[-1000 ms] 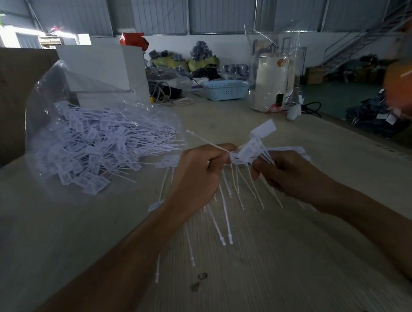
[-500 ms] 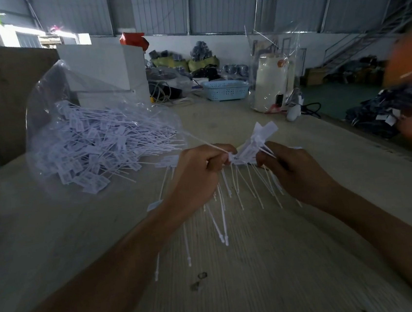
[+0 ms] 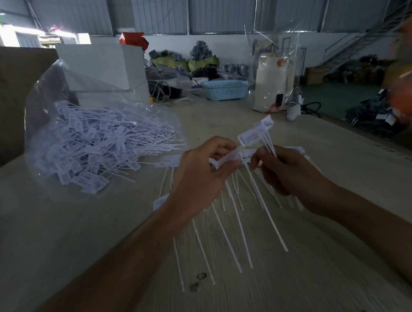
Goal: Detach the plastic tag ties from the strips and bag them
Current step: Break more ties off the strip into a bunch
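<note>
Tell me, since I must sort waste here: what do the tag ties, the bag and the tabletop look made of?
Tag ties: apparently white matte plastic, with thin bending tails and flat label heads. Bag: clear glossy plastic film that creases and shows the ties inside. Tabletop: probably wood or laminate, pale and dull with fine straight grain lines.

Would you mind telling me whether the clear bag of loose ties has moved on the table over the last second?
No. The clear bag lies in the same place against the white box behind it.
</note>
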`<state>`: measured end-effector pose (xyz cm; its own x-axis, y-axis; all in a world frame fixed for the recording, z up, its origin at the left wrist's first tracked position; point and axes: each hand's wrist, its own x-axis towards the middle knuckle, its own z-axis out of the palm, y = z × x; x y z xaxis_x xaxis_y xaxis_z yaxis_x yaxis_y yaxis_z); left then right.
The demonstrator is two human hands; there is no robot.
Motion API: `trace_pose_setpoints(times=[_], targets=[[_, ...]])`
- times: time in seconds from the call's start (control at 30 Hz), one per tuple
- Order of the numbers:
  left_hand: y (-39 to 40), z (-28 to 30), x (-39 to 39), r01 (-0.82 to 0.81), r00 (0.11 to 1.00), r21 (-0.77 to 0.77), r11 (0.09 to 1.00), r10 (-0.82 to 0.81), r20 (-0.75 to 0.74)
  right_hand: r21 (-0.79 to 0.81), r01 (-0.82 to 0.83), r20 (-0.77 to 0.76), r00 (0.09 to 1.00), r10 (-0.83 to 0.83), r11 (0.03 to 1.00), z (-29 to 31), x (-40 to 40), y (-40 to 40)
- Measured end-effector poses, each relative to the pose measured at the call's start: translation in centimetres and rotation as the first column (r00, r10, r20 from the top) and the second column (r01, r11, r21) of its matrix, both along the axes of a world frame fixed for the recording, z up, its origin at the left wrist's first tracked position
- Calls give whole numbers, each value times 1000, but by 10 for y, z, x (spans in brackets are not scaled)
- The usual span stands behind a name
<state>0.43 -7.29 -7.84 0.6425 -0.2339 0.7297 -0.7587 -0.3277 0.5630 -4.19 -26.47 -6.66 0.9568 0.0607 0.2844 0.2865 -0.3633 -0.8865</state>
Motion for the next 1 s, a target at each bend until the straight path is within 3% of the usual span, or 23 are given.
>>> trace_pose_setpoints(times=[0.13,0.27,0.43,0.6,0.8,1.0], targets=[[-2,1,-3,23,997,14,1000,-23,73,200,-113,-131,981,141,973,2,-3,3],[-2,3,-7,28,995,68,997,-34,97,131,-148,-105,981,162,980,0,-4,3],[1,3,-6,56,994,215,975,-74,77,106,-27,-80,996,36,994,1,-2,-1],[5,-4,3,-23,995,272,962,-3,96,189,84,-52,996,-76,978,4,1,-1],[2,-8,7,-89,990,276,957,55,131,19,124,63,990,-125,992,3,-2,2],[0,-8,4,-112,984,321,940,59,169,15,94,129,987,-95,995,3,-5,1]])
